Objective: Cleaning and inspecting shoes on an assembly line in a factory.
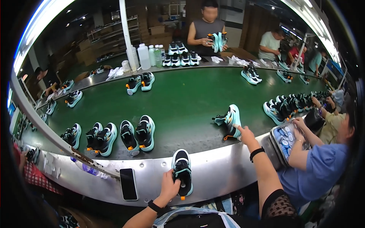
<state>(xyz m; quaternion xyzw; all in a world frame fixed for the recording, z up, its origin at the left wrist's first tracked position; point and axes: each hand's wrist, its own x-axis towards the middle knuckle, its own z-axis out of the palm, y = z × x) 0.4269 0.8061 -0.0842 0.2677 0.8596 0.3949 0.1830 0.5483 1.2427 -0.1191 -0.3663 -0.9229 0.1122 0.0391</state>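
Note:
A black, white and mint sneaker (182, 157) with an orange heel tab lies on the metal ledge, its toe away from me. My left hand (169, 185) grips its collar, thumb toward the opening. Farther right, my right hand (246, 136) reaches over the green belt and has its fingers on the sole edge of another sneaker (232, 116), which is tipped on its side. A second shoe partly shows behind that one. To the left on the belt stands a pair of matching sneakers (145, 133).
A black phone (129, 184) lies on the metal ledge (213, 161) beside a slanting post (53, 131). At right, a person in blue reaches into a bin (283, 142) of round blue-white pieces. More sneakers stand along the green belt (190, 98). Bottles (143, 57) and co-workers line the far side.

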